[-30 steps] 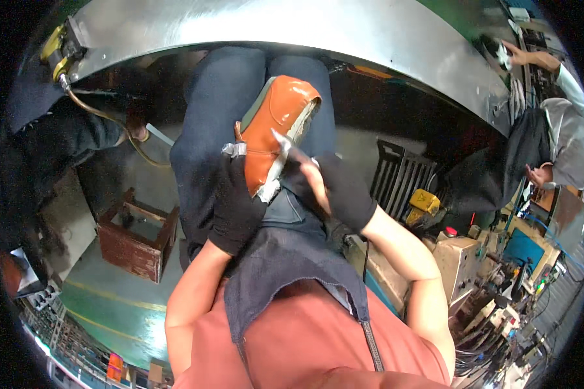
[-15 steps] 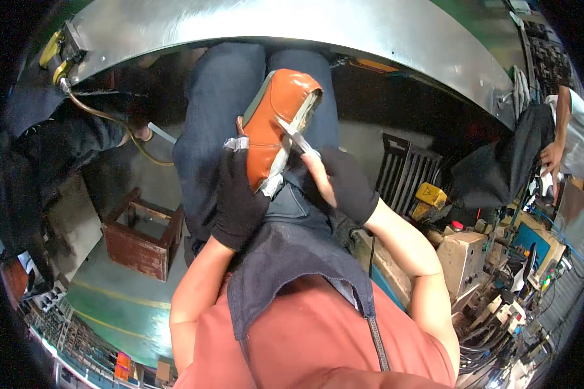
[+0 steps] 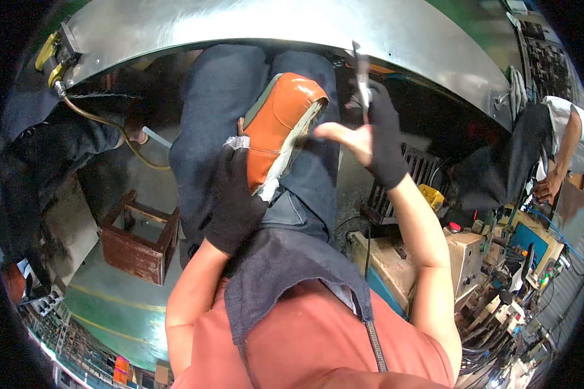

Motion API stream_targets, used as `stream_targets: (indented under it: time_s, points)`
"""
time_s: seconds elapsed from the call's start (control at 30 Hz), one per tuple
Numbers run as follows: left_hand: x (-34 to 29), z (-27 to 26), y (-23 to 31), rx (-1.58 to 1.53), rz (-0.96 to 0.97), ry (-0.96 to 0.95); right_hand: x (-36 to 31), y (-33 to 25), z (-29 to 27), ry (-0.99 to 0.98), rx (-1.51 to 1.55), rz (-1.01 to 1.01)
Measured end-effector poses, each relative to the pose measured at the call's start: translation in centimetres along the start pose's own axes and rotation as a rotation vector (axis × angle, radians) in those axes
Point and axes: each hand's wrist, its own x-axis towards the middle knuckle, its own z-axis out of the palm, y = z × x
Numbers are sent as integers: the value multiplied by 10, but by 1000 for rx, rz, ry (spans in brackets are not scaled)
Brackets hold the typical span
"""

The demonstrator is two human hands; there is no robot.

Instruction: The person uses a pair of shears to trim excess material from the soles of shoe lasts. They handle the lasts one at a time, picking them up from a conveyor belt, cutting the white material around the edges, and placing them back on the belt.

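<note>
One glossy orange shoe (image 3: 278, 123) rests over my thighs (image 3: 217, 91), its long axis slanting away from me and a little rightward, toward the metal worktop (image 3: 272, 26). My left hand (image 3: 230, 198) is nearer: its fingers curl against the shoe's lower left side, gripping it. My right hand (image 3: 384, 142) is up and right, off the shoe, fingers closed around a metal hand tool (image 3: 362, 81) too blurred to name, thumb stretched out leftward toward the shoe.

One orange shoe (image 3: 276, 133), two black-gloved hands (image 3: 232, 194) (image 3: 385, 139), one brown stool (image 3: 133, 257), apparently one blurred tool (image 3: 363, 84).
</note>
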Motion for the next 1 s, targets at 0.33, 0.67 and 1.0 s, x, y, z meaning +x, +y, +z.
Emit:
stream_targets:
  time_s: [0.33, 0.67, 1.0]
  points:
    - [-7, 16, 13, 86, -145, -10, -4, -1, 53, 14, 129, -21]
    - [-6, 14, 2, 124, -93, 28, 6, 1, 70, -16, 352, 103]
    - [-14, 16, -10, -42, -87, 90, -9, -32, 54, 46, 30, -114]
